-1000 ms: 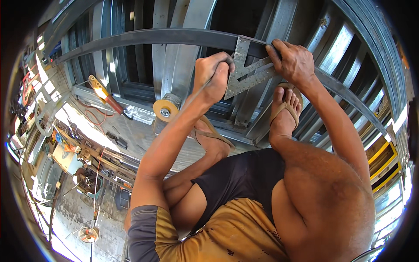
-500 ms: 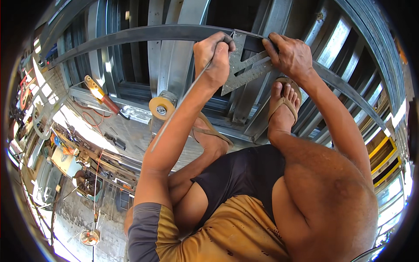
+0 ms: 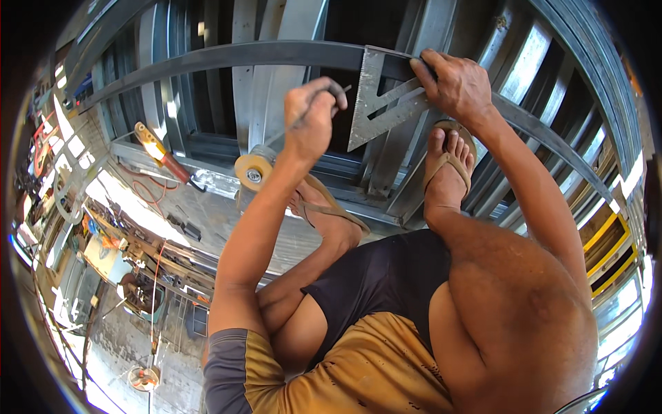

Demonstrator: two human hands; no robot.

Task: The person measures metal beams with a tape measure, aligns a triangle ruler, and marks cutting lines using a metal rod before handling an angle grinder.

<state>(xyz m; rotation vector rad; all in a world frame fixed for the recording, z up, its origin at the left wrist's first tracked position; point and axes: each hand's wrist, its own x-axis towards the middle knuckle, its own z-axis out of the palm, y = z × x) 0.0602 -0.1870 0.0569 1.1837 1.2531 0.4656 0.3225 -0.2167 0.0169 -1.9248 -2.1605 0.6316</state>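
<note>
My left hand (image 3: 310,117) is closed around a thin grey metal rod (image 3: 347,88). The rod's short tip sticks out past my fingers, a little left of the set square, touching nothing. A triangular metal set square (image 3: 367,90) lies with its top edge along a long, dark flat metal bar (image 3: 276,52), its point hanging below. At the square's right end, my right hand (image 3: 458,86) grips the bar and the square together, thumb toward the square. My palm hides what lies under it.
Steel channels (image 3: 265,103) lie beneath the bar, with dark gaps between them. My sandalled foot (image 3: 447,162) rests on the channels. A power tool with a yellow disc (image 3: 252,172) stands near my other foot. Further left lies a yellow-and-red handled tool (image 3: 165,155). A yellow rack (image 3: 614,255) is at right.
My left hand has pulled back down and left from the bar and square, with the rod still in it. The right hand and the set square have barely moved.
</note>
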